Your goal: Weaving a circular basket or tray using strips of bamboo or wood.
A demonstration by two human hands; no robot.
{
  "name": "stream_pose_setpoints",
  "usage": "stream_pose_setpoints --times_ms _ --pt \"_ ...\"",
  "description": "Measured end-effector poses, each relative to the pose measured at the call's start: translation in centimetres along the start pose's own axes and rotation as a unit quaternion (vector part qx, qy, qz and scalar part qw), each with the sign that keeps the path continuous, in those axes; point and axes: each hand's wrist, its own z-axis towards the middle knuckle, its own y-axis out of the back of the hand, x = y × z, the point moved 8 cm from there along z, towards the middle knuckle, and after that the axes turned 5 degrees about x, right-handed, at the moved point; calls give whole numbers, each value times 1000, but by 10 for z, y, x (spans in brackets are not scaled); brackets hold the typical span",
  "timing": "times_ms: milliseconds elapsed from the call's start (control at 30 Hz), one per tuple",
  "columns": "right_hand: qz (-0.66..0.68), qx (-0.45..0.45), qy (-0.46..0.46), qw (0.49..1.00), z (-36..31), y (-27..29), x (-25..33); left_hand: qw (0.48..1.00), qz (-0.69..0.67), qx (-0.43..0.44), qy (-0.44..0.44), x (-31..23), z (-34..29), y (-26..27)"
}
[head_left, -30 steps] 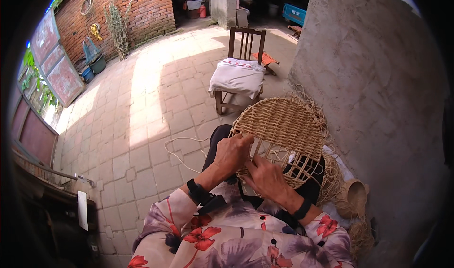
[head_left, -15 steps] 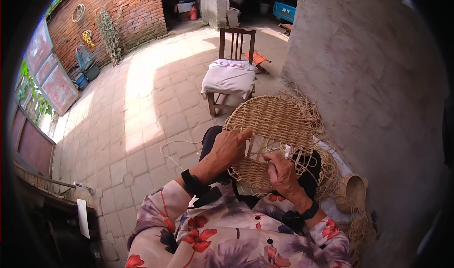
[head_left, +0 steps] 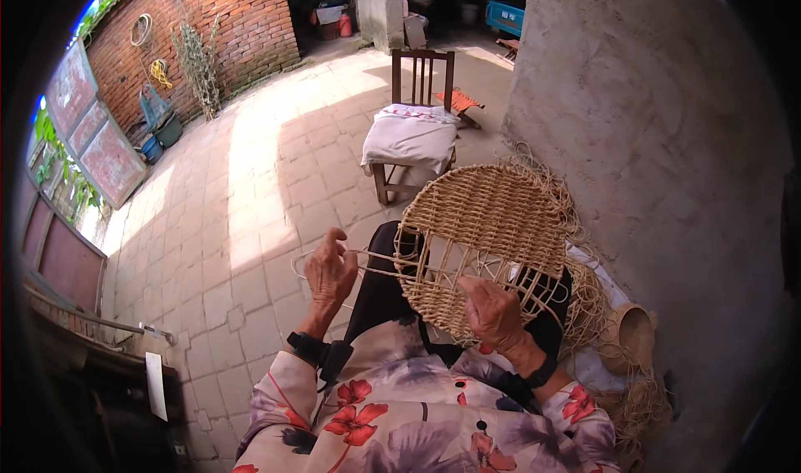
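Checking the last half second: any change?

Yes, on the left. Shifted the left bare hand (head_left: 331, 273) off the rounded, tan, woven-cord panel (head_left: 492, 214) and out sideways, with pale, thin cord strands (head_left: 377, 256) now stretched between.

And the grip?

Left: fingers bent, apparently pinching the strands. Right bare hand (head_left: 496, 314): curled over the panel's open gap, in roughly the same spot as before. Can't tell about any pinch on a strand underneath.

Panel location?

Across the lap, on dark trousers (head_left: 367, 298), just beside a loose heap of tan cord (head_left: 588, 310). Near the grey plaster wall (head_left: 659, 156).

Meaning for the weave?

Judging by the near-straight strands: probably slack being drawn out past the left rim. Not yet closed: the gap between the dense far section and the smaller near one.
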Motion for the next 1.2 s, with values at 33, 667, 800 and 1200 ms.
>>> stream_pose_setpoints --times_ms 33,667,800,1200 --pt "-1 -3 -2 1000 0 0 -1 999 11 -2 45 26 7 5" --pt "-31 4 11 999 3 4 3 971 208 28 -117 27 29 38" --pt "-21 -11 1 1000 3 5 -1 966 231 78 -82 32 24 49" --pt "-37 -5 12 999 -1 7 0 970 -81 200 -112 -2 13 9"
